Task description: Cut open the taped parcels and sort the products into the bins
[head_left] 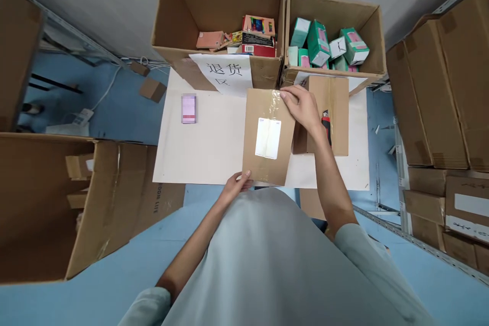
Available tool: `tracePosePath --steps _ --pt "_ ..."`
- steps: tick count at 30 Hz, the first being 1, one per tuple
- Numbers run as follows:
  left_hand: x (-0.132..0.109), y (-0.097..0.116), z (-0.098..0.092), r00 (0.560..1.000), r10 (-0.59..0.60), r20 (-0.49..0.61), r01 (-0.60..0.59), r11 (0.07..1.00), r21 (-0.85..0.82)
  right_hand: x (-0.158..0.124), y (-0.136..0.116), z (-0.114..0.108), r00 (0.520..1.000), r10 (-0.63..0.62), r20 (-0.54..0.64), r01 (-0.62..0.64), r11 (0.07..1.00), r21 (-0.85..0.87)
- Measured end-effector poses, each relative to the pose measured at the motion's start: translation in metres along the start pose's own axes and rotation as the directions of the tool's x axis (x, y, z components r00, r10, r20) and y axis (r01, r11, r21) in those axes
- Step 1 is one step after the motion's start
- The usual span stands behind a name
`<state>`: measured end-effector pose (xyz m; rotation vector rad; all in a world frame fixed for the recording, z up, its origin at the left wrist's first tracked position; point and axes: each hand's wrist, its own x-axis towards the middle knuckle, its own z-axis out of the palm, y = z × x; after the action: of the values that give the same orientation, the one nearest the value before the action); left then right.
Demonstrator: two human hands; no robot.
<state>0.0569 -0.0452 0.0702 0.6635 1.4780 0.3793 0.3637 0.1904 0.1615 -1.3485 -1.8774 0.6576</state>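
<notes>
A taped brown cardboard box [252,127] with a white label [268,138] is held over the front of the white table [206,155]. My left hand [236,186] grips its lower left corner, thumb on top and fingers underneath. At the upper right corner, my right hand [303,107] has its fingers closed on the edge. Just right of it lies another cardboard box [340,122], with a red and black box cutter [326,127] on top, partly behind my right forearm. A phone-like item [189,108], blurred out, rests on the left of the table.
Two open cartons stand at the back: the left carton [179,5] holds small boxes and booklets, the right carton [370,41] several green-and-white boxes. A large open carton [110,204] stands at left. Stacked boxes [439,91] fill a rack at right.
</notes>
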Motion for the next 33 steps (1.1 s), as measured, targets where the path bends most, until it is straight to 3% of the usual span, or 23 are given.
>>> tracePosePath --steps 2,4,8,12,15,20,23,25,27,30,31,33 --pt "-0.002 0.003 -0.008 0.997 -0.059 0.046 0.066 0.983 -0.170 -0.009 -0.010 0.000 1.000 0.015 -0.028 -0.015 1.000 -0.008" --pt "-0.002 0.011 -0.019 0.998 -0.061 0.017 0.063 0.963 -0.263 -0.016 -0.021 0.001 0.999 0.025 -0.041 -0.025 0.999 -0.020" --pt "-0.004 0.027 -0.055 0.995 0.041 -0.086 -0.063 0.962 -0.266 -0.031 -0.046 0.006 0.994 0.071 -0.086 -0.074 0.997 -0.029" --pt "-0.012 0.038 -0.104 0.964 0.171 -0.202 -0.224 0.933 -0.282 -0.068 -0.064 0.022 0.968 0.179 -0.178 -0.175 0.984 0.038" --pt "-0.017 0.047 -0.137 0.933 0.230 -0.277 -0.301 0.920 -0.252 -0.109 -0.069 0.050 0.923 0.305 -0.235 -0.287 0.952 0.109" --pt "-0.014 0.063 -0.171 0.877 0.364 -0.314 -0.426 0.891 -0.157 -0.174 -0.075 0.108 0.781 0.555 -0.286 -0.510 0.831 0.222" --pt "-0.007 0.064 -0.187 0.897 0.343 -0.280 -0.393 0.908 -0.147 -0.201 -0.082 0.130 0.700 0.665 -0.259 -0.614 0.746 0.257" --pt "-0.004 0.060 -0.199 0.914 0.326 -0.240 -0.368 0.916 -0.158 -0.214 -0.085 0.137 0.671 0.699 -0.246 -0.649 0.715 0.259" --pt "-0.001 0.050 -0.212 0.922 0.360 -0.141 -0.379 0.914 -0.146 -0.226 -0.084 0.139 0.660 0.715 -0.231 -0.656 0.698 0.287" --pt "0.006 0.026 -0.224 0.907 0.407 0.109 -0.405 0.913 -0.044 -0.240 -0.074 0.142 0.640 0.747 -0.178 -0.667 0.655 0.355" --pt "0.011 0.017 -0.224 0.902 0.401 0.159 -0.406 0.914 -0.002 -0.244 -0.068 0.144 0.639 0.754 -0.154 -0.674 0.645 0.362" --pt "0.023 -0.003 -0.219 0.917 0.368 0.153 -0.381 0.922 0.067 -0.250 -0.056 0.152 0.648 0.755 -0.098 -0.689 0.636 0.347"
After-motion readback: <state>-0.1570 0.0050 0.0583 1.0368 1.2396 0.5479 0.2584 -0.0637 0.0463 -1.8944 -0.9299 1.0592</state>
